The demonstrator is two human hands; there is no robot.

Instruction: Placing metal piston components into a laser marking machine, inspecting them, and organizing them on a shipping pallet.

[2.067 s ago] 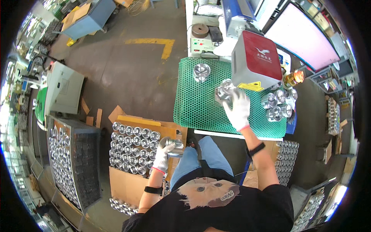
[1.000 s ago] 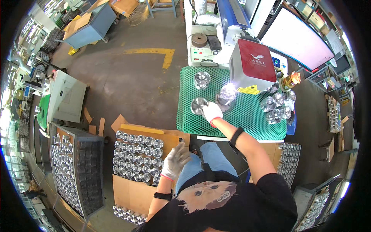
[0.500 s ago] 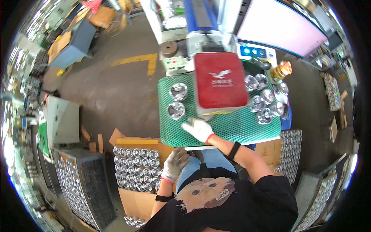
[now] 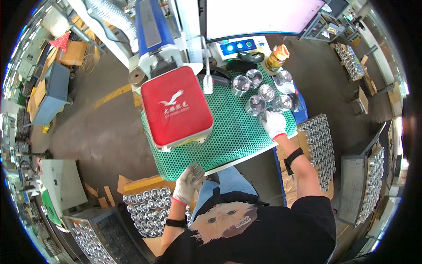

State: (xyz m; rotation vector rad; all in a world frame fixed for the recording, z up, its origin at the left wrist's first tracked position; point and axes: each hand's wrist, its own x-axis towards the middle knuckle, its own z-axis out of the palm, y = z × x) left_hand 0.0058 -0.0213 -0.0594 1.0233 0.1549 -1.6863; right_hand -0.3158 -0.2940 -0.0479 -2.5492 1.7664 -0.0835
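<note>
My right hand (image 4: 274,123), in a white glove, rests on the right part of the green mesh mat (image 4: 235,136). Its fingers lie over the nearest shiny metal cylinder (image 4: 267,113) of a cluster of metal cylinders (image 4: 257,93). The glove hides whether the fingers close around it. My left hand (image 4: 189,177), also gloved, hovers with spread fingers at the mat's front edge and holds nothing. A red box-shaped machine head (image 4: 178,108) hangs over the left half of the mat and hides what lies beneath it.
A cardboard box of several metal cylinders (image 4: 147,206) stands on the floor at lower left, beside a grey crate (image 4: 94,240). More cylinders are stacked at right (image 4: 318,141). Behind the mat are a monitor (image 4: 259,15), a control box (image 4: 239,45) and an orange-capped bottle (image 4: 278,56).
My head turned, so the scene shifted. My right hand swept from the mat's front left across to the cylinder cluster at right. My left hand rose from my lap to the mat's edge.
</note>
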